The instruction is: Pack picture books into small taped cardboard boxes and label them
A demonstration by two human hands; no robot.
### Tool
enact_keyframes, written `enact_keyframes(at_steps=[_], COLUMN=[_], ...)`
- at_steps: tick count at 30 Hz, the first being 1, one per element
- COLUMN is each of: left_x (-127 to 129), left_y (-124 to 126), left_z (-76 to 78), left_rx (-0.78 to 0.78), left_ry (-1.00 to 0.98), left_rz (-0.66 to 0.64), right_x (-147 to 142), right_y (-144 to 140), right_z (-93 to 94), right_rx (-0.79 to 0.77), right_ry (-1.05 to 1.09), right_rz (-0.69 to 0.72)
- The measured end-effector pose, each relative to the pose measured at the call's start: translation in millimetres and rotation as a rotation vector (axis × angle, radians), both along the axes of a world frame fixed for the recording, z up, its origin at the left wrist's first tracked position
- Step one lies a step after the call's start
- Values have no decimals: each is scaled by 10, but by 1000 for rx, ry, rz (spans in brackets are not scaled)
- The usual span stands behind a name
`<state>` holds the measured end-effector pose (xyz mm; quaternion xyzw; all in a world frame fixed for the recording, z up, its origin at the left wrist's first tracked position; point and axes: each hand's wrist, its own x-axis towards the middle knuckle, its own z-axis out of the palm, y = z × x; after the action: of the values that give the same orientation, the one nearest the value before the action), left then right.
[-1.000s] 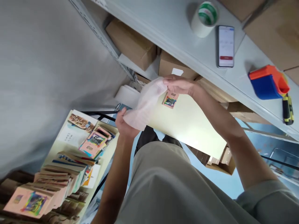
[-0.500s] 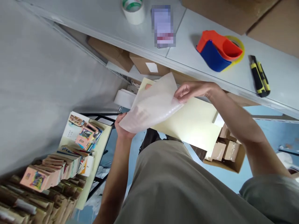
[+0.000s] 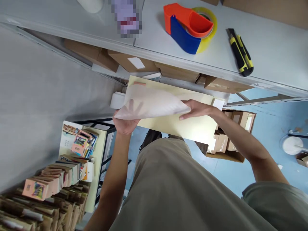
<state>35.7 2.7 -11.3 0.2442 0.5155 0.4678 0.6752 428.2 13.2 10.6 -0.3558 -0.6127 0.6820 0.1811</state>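
A translucent white sheet (image 3: 154,99), thin and soft, is stretched between my two hands above a pale yellow board (image 3: 190,126). My left hand (image 3: 127,123) is under its left end. The spread fingers show through the sheet as shadows, and the thumb lies at the left corner. At the opposite end, my right hand (image 3: 198,109) has the sheet's tip between its fingers and thumb. The sheet covers part of the fingers of both hands. A small pinkish-orange patch (image 3: 140,83) shows on the board beyond the sheet.
On the grey shelf (image 3: 154,48) ahead lie an orange and blue tape dispenser (image 3: 185,32), a utility knife (image 3: 240,53) and a blurred phone-like thing (image 3: 127,19). Cardboard boxes (image 3: 134,61) stand below it. Books and cards (image 3: 79,144) fill a side table at left. An open carton (image 3: 226,157) sits at right.
My right hand has moved down, and the sheet's raised far corner has dropped so it lies lower and longer. The view has shifted, so the shelf items appear further left and higher.
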Motion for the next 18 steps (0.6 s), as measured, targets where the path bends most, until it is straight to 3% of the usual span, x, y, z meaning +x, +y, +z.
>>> enact_keyframes(at_steps=[4, 7, 12, 15, 18], left_x=[69, 19, -151, -180, -180], left_y=[20, 76, 146, 105, 37], left_z=[-86, -274, -903, -1269, -1504], left_rx=[1, -44, -230, -385, -489], left_ry=[-2, 37, 274, 459, 584], left_rz=[17, 3, -34, -65, -96], right_x=[191, 470, 725, 578, 368], right_y=[-219, -259, -208, -187, -180], right_z=[-130, -292, -625, -922, -1264], right_rx=[-102, -120, -3, 134, 178], right_ry=[-94, -226, -672, -1036, -1221], right_rz=[-33, -87, -110, -115, -60])
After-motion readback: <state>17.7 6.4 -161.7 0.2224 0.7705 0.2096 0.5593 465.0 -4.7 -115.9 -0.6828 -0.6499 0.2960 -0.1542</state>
